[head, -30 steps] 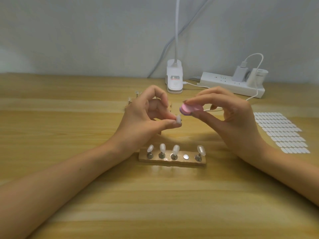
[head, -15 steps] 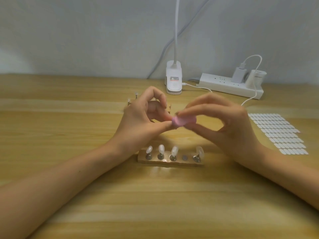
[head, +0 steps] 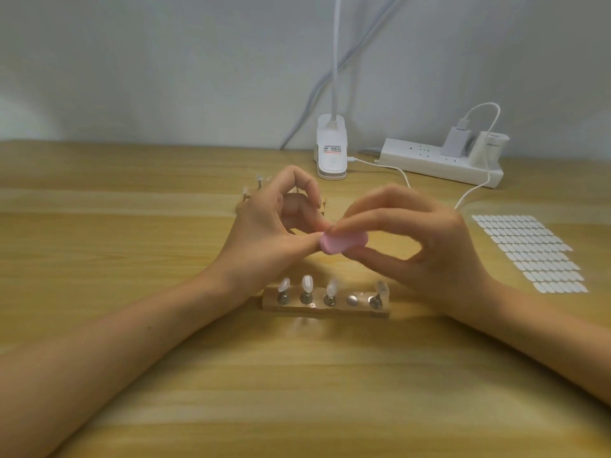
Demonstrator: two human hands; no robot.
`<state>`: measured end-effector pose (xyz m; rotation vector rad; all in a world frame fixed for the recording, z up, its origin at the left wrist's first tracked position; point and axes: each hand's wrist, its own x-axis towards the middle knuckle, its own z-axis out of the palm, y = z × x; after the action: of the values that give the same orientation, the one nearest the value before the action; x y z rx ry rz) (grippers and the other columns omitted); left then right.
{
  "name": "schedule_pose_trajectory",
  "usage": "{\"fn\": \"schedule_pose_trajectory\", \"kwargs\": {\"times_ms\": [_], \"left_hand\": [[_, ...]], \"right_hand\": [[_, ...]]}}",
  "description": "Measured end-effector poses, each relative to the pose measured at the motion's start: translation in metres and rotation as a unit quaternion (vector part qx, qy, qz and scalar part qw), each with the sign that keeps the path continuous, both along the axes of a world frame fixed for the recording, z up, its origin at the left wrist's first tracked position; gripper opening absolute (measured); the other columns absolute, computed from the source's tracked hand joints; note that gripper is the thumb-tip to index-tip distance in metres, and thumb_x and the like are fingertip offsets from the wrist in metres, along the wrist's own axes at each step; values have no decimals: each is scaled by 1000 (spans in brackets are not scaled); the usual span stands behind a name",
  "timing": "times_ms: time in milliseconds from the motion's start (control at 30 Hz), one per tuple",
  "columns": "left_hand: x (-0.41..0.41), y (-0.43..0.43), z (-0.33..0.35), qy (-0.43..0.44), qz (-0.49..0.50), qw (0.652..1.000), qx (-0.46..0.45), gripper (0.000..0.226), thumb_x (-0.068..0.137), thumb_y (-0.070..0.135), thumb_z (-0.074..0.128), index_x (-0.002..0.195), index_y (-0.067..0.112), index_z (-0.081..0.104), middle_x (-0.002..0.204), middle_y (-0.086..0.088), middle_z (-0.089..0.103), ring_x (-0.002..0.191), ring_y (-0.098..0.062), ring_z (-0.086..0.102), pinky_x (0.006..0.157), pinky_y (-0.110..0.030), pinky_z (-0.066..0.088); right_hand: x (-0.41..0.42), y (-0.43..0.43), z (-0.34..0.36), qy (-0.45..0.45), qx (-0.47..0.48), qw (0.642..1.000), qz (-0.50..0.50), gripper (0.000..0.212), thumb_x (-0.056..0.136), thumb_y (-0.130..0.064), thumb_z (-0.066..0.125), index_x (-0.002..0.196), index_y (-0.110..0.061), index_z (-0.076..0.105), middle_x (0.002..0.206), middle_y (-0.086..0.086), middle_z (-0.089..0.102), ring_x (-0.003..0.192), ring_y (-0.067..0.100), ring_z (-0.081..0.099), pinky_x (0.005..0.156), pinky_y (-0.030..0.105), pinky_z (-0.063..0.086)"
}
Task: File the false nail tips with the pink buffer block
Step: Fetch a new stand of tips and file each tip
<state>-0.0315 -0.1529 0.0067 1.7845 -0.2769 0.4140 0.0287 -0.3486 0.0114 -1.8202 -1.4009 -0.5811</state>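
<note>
1. The pink buffer block (head: 344,242) is being held in the air above the middle of the wooden table (head: 132,246), between the two hands.
2. The right hand (head: 429,249) is gripping the block, with curled fingers on its upper edge and the thumb beneath it.
3. The left hand (head: 264,233) is curling its fingers, and its thumb tip is touching the block's left end. The block is covering the pinch point, so whether anything is being held there cannot be told.
4. A wooden holder (head: 325,310) is lying on the table just in front of the hands. It is carrying four false nail tips (head: 307,283) upright on metal stands, three at the left and one at the right end. One bare metal disc (head: 353,299) is sitting between them.
5. More stands (head: 259,180) are showing behind the left hand, mostly hidden.
6. A sheet of white oval stickers (head: 529,252) is lying flat to the right.
7. A white lamp clip (head: 331,150) is standing at the table's far edge. Its label is showing red and dark print too small to read.
8. A white power strip (head: 439,161) is holding two white adapters. Grey lettering on the right one is blurred. A white cable (head: 476,193) is running from the left one.
</note>
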Motion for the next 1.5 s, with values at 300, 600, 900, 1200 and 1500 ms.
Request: {"fn": "schedule_pose_trajectory", "kwargs": {"times_ms": [300,600,900,1200,1500], "left_hand": [[1,0,0,17,-7,1000,-13,45,73,6,89,91,17,49,70,-1,73,71,-16,75,64,-15,49],[-3,-1,2,-8,29,999,21,45,72,14,90,90,20,49,71,1,74,71,-12,72,57,-16,43],[-3,-2,3,-12,16,1000,23,46,68,25,90,87,22,48,69,7,71,66,-6,66,55,-16,40],[-3,-2,2,-15,41,998,51,44,73,10,89,87,22,49,71,1,74,66,-2,66,56,-12,40],[-4,-2,1,-6,25,999,43,45,72,9,89,88,24,49,72,1,74,70,-10,72,59,-15,44]], "right_hand": [[2,-2,3,15,13,1000,-14,18,86,-14,75,104,-7,75,97,6,69,91,15,66,81,30,55],[2,-3,4,14,4,1000,-1,19,87,-12,74,105,-7,75,97,8,68,89,17,66,79,34,55],[0,-1,3,1,-13,1000,17,18,87,-11,74,104,-8,76,97,7,68,87,18,67,81,30,54],[5,-3,2,41,15,999,11,20,87,-11,73,106,-7,75,98,6,68,89,18,67,80,33,55],[7,-3,2,47,20,999,-1,19,87,-12,74,105,-8,75,99,5,67,90,17,66,81,31,55]]}}
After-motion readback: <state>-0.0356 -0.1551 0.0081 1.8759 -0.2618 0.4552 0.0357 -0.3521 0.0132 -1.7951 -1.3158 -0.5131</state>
